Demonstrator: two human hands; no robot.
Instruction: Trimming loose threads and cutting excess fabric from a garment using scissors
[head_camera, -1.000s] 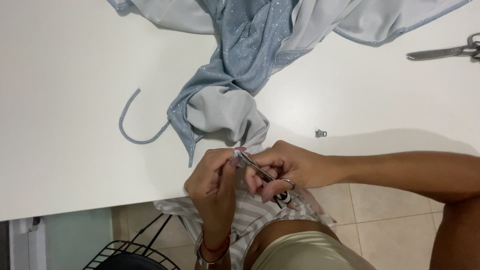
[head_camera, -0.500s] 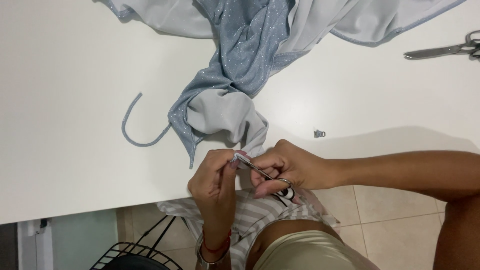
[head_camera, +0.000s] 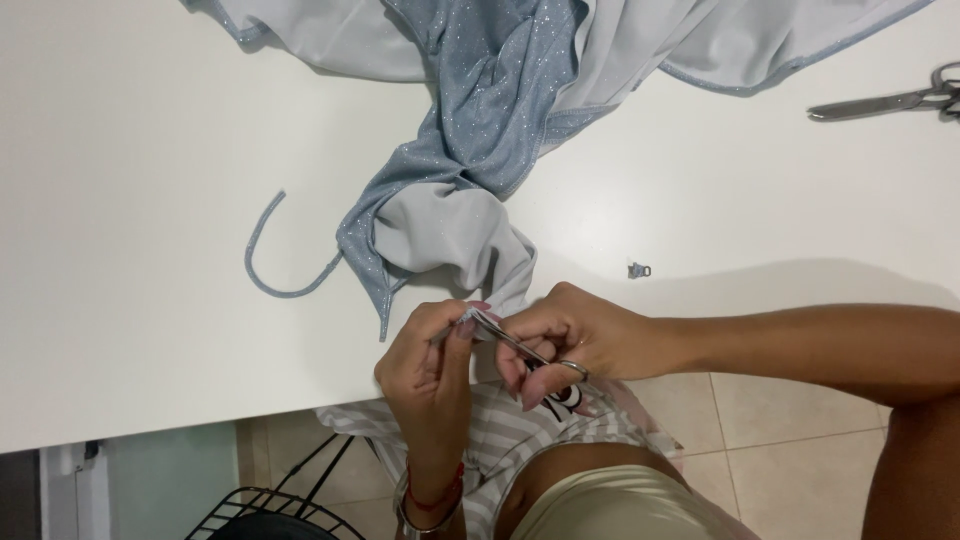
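Hands at the near edge of a white surface, seen from the head camera. The left hand pinches a small fold of the pale grey lining of a blue glittered garment between thumb and fingertips; its grip is clenched on the cloth. The right hand grasps a pair of small snips, one finger through the ring, with the thin blades running up to the pinched fold and meeting the left fingertips. The garment lies spread over the far part of the surface, one corner drawn down to the hands; a narrow blue strap curls loose on the surface to its left.

Risks, as judged from this arrangement:
- The blade tips sit against the pinching fingertips; a slip could nick a finger.
- The fold is small and partly hidden by both hands, so a cut placed too deep could take the lining cloth rather than a thread alone.
- The cloth hangs over the surface's edge; its weight could pull the fold out of the pinch.
- A tiny metal fitting lies loose near the right forearm and could be swept off.

Large shears rest well apart at the far right.
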